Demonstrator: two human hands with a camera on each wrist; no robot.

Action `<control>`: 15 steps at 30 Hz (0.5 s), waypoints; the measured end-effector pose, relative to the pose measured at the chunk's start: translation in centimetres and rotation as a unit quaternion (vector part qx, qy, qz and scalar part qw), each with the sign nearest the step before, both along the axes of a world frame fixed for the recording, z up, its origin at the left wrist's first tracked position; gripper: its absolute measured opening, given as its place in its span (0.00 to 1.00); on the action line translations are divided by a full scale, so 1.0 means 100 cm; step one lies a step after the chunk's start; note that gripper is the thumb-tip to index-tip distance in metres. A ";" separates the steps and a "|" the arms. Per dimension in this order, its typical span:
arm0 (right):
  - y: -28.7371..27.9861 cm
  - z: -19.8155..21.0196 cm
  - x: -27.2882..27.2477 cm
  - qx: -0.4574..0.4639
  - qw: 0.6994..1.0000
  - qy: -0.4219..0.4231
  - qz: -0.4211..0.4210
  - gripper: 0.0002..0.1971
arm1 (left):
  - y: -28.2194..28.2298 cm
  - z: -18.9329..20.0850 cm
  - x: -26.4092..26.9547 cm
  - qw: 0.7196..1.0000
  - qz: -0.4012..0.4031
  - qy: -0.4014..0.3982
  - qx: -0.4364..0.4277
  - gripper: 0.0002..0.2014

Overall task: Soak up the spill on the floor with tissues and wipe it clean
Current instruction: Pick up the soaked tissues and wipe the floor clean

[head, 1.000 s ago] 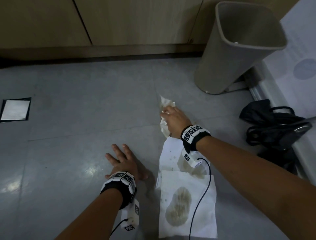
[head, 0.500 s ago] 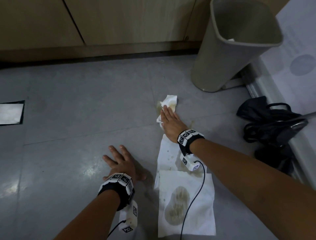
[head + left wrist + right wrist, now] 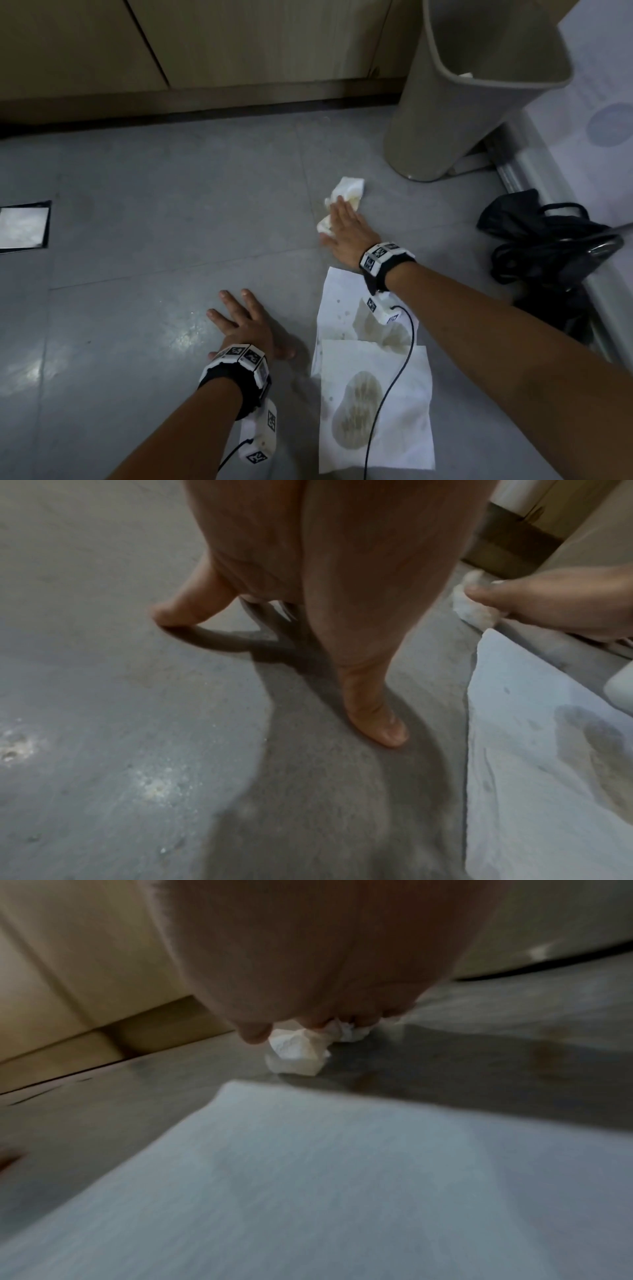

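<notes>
Big stretch of grey floor (image 3: 144, 212) is sitting open to the left and far side, running up to the cabinet base (image 3: 191, 102). On the right the bin (image 3: 445, 113), black bag (image 3: 548, 240) and metal rail (image 3: 534, 161) are boxing things in, and two stained tissue sheets (image 3: 373, 394) are covering the near floor.

The right hand (image 3: 346, 228) covers the middle of the crumpled tissue (image 3: 349, 192). The right forearm and its cable hide part of the far flat tissue (image 3: 337, 301). The bin (image 3: 445, 102) is cut off at the top edge. The right wrist view is blurred.
</notes>
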State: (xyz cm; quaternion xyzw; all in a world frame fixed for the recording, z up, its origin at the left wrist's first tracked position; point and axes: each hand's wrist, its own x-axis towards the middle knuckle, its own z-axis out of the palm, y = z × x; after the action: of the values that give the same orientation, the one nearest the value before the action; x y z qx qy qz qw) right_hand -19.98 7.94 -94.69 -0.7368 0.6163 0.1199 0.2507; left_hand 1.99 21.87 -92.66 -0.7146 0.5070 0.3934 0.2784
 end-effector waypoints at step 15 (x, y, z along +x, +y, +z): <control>0.010 -0.005 0.006 -0.034 0.993 0.081 0.081 0.43 | 0.000 0.005 0.001 1.000 0.007 0.013 0.004 0.74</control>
State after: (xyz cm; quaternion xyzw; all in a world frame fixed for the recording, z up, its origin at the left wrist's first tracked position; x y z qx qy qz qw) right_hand -19.41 8.90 -95.15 -0.7803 0.5766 0.1779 0.1646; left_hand 2.05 21.89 -92.15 -0.7116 0.5045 0.4065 0.2718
